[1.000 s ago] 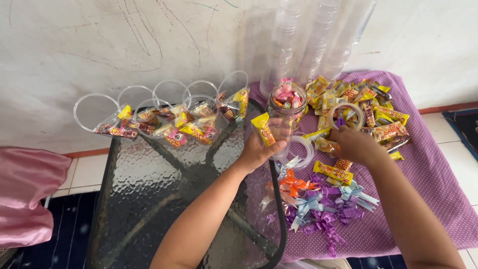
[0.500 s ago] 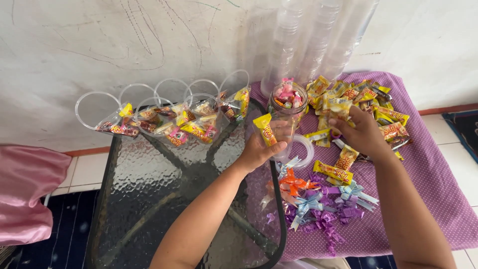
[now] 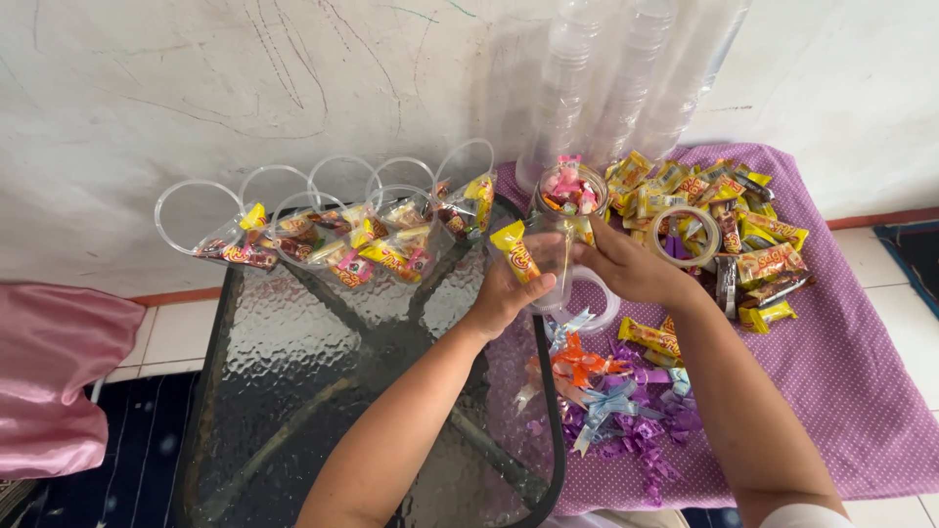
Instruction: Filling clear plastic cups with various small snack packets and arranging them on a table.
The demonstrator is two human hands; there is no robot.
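Standing at the seam between the glass table (image 3: 293, 391) and the purple cloth (image 3: 861, 391), a clear plastic mug (image 3: 562, 230) filled with sweets is being gripped by the left hand (image 3: 509, 288), whose fingers are also pinching a yellow candy packet (image 3: 515, 251). The mug's far side is being clasped by the right hand (image 3: 631, 269). Just behind that hand, a tape roll (image 3: 685, 235) and a heap of wrapped candies (image 3: 724, 210) are crowding the cloth. Curled ribbon bows (image 3: 611, 401) are lying near the wrists. A row of filled mugs (image 3: 342, 235) is lining the wall (image 3: 196, 88), beside stacked clear cups (image 3: 626, 78). Open glass is being left toward the near table edge.
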